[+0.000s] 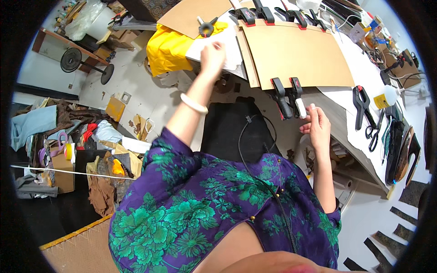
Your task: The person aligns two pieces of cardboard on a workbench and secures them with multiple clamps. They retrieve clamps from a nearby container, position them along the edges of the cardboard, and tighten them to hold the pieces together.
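Your tan board [298, 57] is on the table [339, 113], black clamps [281, 103] set along its near and far edges; one more clamp [360, 109] lies loose to its right. Can't tell what's left. Left hand [213, 57], left of board: fingers curled, blurred, grip unclear. Right hand [317, 123], by its near edge: fingers loose, apparently empty. Bottle [390, 92] right of board: yellow label [380, 101], wording not legible

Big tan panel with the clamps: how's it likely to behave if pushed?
The tan panel is probably stiff: it spreads smooth, with no visible creases. Likely light for its size, since it looks like thin board. It may drag the black clamps or resist sliding, as they grip its far and near edges.
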The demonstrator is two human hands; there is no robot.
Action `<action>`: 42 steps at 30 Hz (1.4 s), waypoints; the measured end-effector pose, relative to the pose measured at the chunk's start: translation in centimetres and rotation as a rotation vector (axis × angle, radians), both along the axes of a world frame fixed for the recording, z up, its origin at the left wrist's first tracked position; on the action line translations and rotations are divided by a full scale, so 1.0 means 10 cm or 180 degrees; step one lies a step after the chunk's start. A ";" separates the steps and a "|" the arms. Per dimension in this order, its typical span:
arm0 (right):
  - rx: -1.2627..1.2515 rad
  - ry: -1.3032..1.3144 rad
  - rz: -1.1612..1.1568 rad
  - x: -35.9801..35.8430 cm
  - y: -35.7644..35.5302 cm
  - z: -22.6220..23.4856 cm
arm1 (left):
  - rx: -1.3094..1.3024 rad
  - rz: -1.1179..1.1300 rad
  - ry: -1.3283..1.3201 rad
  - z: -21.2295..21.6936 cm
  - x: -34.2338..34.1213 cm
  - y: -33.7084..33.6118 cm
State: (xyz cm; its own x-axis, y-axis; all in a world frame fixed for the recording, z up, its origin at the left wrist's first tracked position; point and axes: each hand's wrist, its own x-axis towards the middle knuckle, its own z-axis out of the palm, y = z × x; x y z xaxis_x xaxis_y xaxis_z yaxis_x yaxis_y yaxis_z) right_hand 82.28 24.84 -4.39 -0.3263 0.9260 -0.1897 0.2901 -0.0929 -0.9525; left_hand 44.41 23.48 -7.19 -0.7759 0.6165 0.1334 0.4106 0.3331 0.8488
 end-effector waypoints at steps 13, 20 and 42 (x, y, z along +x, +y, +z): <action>0.4348 -0.0898 -0.0350 0.10 0.02 0.78 | 0.0902 -0.1922 0.1791 1.21 0.55 -0.13; 0.2801 -0.1147 0.1451 0.05 0.12 0.77 | 0.0105 -0.3692 0.1099 1.39 1.71 -0.65; 0.1396 -0.1742 0.0476 0.45 0.99 0.16 | 0.0435 -0.0952 -0.3627 0.70 0.83 0.37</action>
